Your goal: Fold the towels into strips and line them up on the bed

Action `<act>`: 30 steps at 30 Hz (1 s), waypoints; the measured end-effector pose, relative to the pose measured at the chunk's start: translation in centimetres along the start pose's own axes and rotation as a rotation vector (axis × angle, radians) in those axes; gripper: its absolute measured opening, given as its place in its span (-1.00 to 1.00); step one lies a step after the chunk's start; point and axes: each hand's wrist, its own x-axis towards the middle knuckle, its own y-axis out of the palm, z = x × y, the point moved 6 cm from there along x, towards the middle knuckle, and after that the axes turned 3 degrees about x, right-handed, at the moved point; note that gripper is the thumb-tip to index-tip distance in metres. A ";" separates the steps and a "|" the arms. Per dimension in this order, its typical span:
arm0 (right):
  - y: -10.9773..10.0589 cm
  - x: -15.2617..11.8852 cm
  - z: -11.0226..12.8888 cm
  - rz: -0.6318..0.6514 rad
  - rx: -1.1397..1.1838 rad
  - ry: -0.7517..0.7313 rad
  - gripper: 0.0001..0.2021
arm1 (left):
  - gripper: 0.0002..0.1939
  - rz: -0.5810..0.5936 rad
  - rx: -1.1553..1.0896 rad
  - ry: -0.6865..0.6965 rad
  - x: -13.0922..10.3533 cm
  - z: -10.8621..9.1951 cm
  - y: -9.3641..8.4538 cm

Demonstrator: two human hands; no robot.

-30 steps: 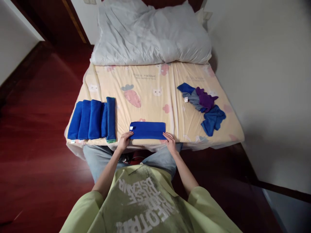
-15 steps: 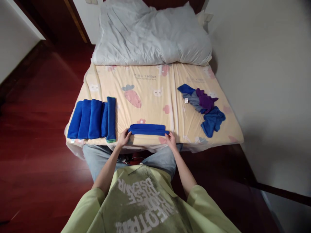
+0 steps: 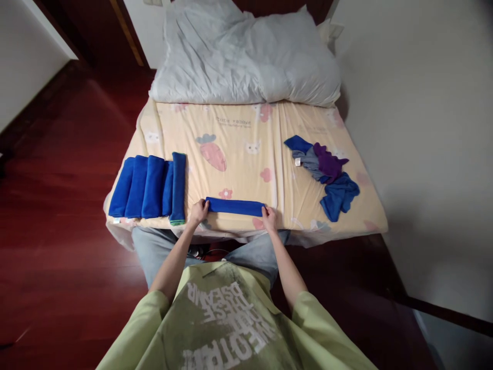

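Observation:
A blue towel [image 3: 235, 206], folded into a narrow strip, lies crosswise near the front edge of the bed. My left hand [image 3: 199, 211] pinches its left end, and my right hand [image 3: 269, 218] grips the right end. To the left, several folded blue towels [image 3: 152, 186] lie side by side; the one nearest my left hand is a darker blue towel [image 3: 178, 187] with green edging. On the right is a loose heap of crumpled cloths: a purple one [image 3: 328, 163], a grey one [image 3: 309, 162] and a blue one [image 3: 340, 196].
The bed [image 3: 246, 169] has a yellow sheet printed with carrots and rabbits. A bulky white quilt [image 3: 246, 56] fills its far end. Dark red wooden floor [image 3: 69, 205] runs along the left, and a pale wall [image 3: 416, 128] stands close on the right.
My hands have folded the front part of the blue towel away from me over the back part, so two strips now appear as one. Both hands still hold its ends.

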 end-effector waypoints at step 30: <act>-0.7 -3.1 5.7 0.080 -0.394 -0.605 -0.61 | -0.64 0.000 0.356 0.740 -0.5 -4.0 -0.3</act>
